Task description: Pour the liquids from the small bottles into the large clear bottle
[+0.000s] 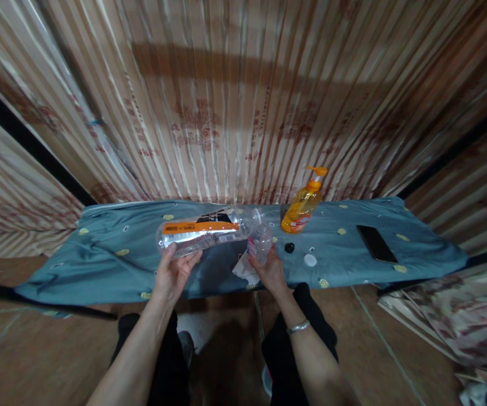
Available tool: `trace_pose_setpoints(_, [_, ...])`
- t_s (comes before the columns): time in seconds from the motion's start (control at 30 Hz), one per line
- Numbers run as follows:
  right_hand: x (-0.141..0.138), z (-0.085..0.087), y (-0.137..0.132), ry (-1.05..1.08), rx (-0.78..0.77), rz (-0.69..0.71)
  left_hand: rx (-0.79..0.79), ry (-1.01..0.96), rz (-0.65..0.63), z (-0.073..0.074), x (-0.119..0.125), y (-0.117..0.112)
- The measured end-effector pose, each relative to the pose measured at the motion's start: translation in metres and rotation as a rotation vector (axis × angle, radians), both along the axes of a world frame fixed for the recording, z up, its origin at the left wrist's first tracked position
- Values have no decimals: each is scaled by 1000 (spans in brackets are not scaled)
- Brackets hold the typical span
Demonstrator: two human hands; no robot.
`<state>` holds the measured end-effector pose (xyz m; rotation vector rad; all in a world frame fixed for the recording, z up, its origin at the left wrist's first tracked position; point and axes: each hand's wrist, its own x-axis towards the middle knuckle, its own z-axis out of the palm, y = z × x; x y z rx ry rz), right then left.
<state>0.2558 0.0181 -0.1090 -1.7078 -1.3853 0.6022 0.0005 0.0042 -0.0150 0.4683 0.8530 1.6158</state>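
Note:
My left hand (pixel 175 270) is closed around the base end of a large clear plastic bottle (pixel 203 231) with an orange and black label. The bottle lies nearly level above the cloth, its uncapped neck pointing right. A smaller clear plastic bottle (pixel 262 239) with a pinkish label is gripped in my right hand (pixel 271 270). Its top is close to the neck of the large bottle; whether they touch I cannot tell. Under my right hand lies a crumpled whitish cloth or tissue (pixel 245 269). A black cap (pixel 289 247) and a white cap (pixel 310 260) rest to the right.
An orange pump bottle (pixel 300 208) of yellow liquid stands at the back. Toward the right end lies a black phone (pixel 376 243). A teal patterned cloth (pixel 116 273) covers the narrow table. Behind it hangs a striped curtain (pixel 235 113), with black poles at both sides.

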Motion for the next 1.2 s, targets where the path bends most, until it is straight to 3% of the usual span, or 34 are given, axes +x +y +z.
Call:
trace_pose_setpoints(0.5, [-1,13,-1,-25,-33,16,18,25,30,0,-4,0])
trace_pose_setpoints(0.87, [-1,15,-2,-31,-15,39,5,-12,55,6,-2,0])
trace_pose_setpoints(1.2, [-1,9,-3,-3,-50,11,68,57,19,-3,-8,4])
